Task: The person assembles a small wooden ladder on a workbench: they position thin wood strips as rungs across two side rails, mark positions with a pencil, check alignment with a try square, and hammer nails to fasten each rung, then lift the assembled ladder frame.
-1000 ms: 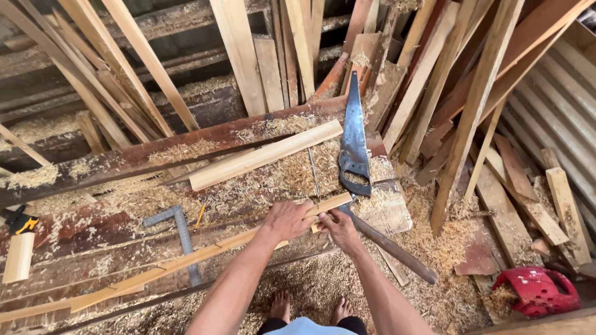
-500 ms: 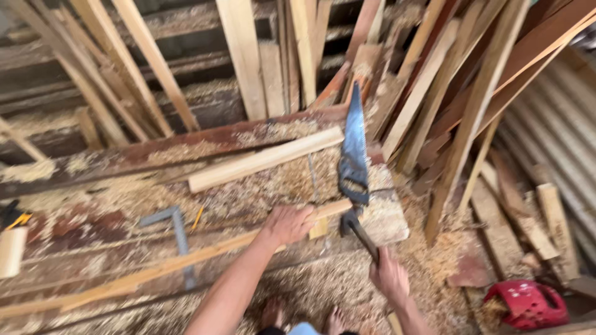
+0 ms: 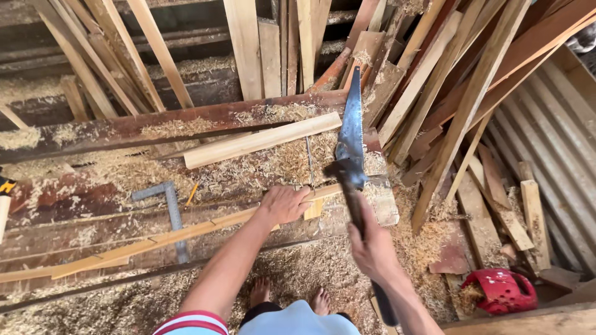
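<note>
Honestly, left hand (image 3: pixel 284 203) presses flat on the thin strip (image 3: pixel 186 232); right hand (image 3: pixel 371 245) grips the hatchet (image 3: pixel 351 146) just beside it. Swing could catch fingers w/ strip slipping.

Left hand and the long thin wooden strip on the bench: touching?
Touching. The head view shows the left hand pressed flat on the wooden strip, fingers over its end near the saw.

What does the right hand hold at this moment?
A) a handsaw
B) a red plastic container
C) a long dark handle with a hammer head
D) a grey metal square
C: the right hand is closed around a long dark handle whose hammer head lies over the saw blade.
</note>
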Motion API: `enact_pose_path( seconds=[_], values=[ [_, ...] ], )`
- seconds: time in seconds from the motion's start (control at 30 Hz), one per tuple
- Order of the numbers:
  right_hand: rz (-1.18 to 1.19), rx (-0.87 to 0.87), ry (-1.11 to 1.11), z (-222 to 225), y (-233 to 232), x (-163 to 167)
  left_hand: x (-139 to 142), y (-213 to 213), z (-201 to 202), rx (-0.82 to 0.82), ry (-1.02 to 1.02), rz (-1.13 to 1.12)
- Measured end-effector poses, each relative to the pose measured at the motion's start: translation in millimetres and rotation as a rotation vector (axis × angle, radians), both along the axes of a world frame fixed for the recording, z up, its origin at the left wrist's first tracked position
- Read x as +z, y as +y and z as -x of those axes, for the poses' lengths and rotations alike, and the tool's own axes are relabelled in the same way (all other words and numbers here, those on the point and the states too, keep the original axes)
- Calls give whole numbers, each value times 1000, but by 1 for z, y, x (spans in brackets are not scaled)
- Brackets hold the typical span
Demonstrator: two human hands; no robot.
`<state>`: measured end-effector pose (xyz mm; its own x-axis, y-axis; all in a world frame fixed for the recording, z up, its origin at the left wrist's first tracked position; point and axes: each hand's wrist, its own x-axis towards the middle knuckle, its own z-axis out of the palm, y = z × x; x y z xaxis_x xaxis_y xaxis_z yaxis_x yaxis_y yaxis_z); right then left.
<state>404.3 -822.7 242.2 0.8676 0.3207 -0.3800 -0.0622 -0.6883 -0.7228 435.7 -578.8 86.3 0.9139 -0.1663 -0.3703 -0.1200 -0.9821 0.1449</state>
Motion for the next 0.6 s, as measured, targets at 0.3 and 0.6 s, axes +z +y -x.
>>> enact_pose_path(
  seconds=[0.3,0.6],
  values=[
    [-260,158,-591,22,1,25,-11,0,7,-9,-123,39],
    [-66,64,-332,18,9,15,13,-3,10,118,18,232]
  ],
)
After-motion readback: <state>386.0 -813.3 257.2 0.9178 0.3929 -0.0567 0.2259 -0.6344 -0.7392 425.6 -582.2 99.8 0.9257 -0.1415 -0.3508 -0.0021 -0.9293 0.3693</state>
